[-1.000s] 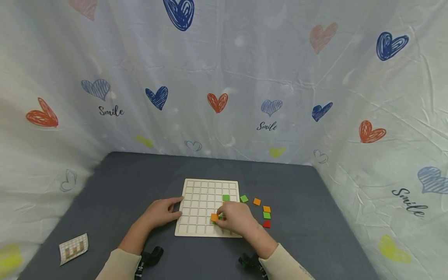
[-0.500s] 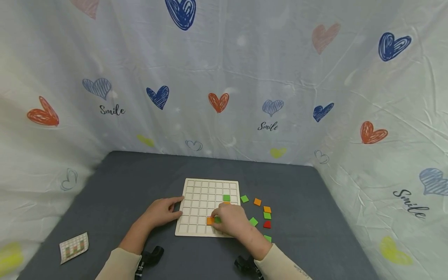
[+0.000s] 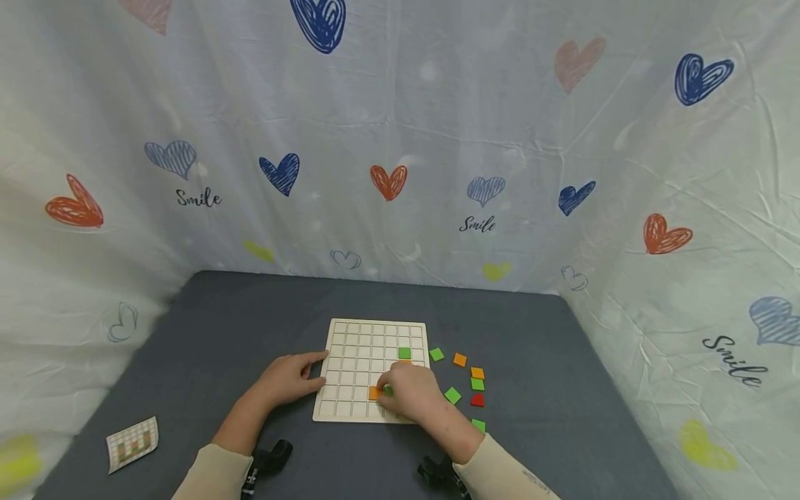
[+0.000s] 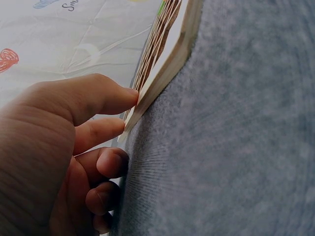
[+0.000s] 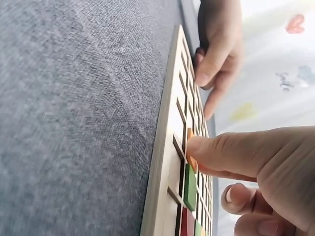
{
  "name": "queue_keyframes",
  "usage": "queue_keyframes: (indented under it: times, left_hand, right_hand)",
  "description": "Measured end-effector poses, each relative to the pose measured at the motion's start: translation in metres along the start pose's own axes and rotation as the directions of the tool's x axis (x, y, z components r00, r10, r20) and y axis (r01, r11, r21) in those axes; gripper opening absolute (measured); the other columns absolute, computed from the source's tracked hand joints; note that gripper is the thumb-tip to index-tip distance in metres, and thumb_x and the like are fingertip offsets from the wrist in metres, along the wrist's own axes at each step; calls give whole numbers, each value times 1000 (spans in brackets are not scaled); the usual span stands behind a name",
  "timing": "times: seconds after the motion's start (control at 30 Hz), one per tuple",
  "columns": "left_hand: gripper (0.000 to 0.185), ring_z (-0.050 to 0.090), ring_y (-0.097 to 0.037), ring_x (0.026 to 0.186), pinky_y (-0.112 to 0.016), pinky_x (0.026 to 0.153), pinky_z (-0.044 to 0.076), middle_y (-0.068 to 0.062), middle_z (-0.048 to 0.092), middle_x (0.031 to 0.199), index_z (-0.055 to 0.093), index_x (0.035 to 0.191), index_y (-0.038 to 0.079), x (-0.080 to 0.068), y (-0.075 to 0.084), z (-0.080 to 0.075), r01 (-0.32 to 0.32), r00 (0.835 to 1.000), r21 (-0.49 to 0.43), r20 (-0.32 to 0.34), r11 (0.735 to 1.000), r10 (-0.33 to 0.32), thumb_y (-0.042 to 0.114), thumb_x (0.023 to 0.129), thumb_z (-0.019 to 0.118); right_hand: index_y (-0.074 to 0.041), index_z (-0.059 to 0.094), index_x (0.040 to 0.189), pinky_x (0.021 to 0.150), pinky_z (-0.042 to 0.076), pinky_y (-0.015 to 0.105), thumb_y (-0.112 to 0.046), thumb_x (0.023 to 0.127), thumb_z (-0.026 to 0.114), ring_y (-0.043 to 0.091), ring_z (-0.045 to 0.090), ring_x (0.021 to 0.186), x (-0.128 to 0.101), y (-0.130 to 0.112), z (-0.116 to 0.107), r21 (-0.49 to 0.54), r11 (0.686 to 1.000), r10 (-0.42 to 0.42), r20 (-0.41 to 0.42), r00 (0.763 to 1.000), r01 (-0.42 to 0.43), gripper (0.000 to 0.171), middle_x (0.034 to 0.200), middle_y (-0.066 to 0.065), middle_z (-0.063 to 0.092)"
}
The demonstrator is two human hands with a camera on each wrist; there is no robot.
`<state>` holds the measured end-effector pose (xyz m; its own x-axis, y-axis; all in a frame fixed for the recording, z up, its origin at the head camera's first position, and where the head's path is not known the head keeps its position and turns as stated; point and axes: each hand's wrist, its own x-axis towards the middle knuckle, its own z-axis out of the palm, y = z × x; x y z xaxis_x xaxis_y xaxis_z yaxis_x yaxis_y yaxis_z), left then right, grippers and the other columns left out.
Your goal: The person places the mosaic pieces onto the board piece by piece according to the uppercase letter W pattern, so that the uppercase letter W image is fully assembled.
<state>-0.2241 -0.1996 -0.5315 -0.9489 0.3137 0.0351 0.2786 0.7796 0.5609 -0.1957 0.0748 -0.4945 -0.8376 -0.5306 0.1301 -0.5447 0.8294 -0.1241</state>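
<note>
A pale wooden grid board (image 3: 350,361) lies on the grey table. My left hand (image 3: 284,378) touches its left edge with the thumb and a straight finger; the other fingers bend loosely in the left wrist view. Over the board's lower right part, my right hand (image 3: 414,392) pinches a square orange tile (image 3: 373,393) between thumb and forefinger, at a grid cell. Beside that tile in the right wrist view sit a green tile (image 5: 190,188) and a red tile (image 5: 187,223). Another green tile (image 3: 405,353) lies higher on the board. My right hand hides several cells.
Several loose tiles lie right of the board, among them a green tile (image 3: 436,355), an orange tile (image 3: 460,360) and a red piece (image 3: 478,400). A printed pattern card (image 3: 132,444) lies at the far left. A heart-patterned curtain (image 3: 400,229) surrounds the table.
My right hand has moved slightly left and toward me, bringing the orange tile down to a cell left of the green one. My left hand stays at the board's edge.
</note>
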Motion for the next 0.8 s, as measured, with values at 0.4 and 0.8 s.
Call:
queue_keyframes:
  times: [0.4,0.8]
  left_hand:
    - [54,38,-13,48,-29,49,31,5,45,57,56,134,21,1,1,0,11,1000,-10,1,1000,-11,36,84,70]
    - [54,38,-12,46,-29,48,31,6,45,56,57,133,20,0,2,-1,-9,1000,2,-5,1000,9,36,84,70]
  right_hand:
    - [-22,75,95,46,38,22,-40,80,72,3,50,61,-19,27,-15,71,993,98,-32,995,-95,24,88,-5,66]
    - [-18,74,98,48,39,25,-35,79,75,5,47,61,-37,66,-18,47,976,214,-81,973,-211,26,83,-3,62]
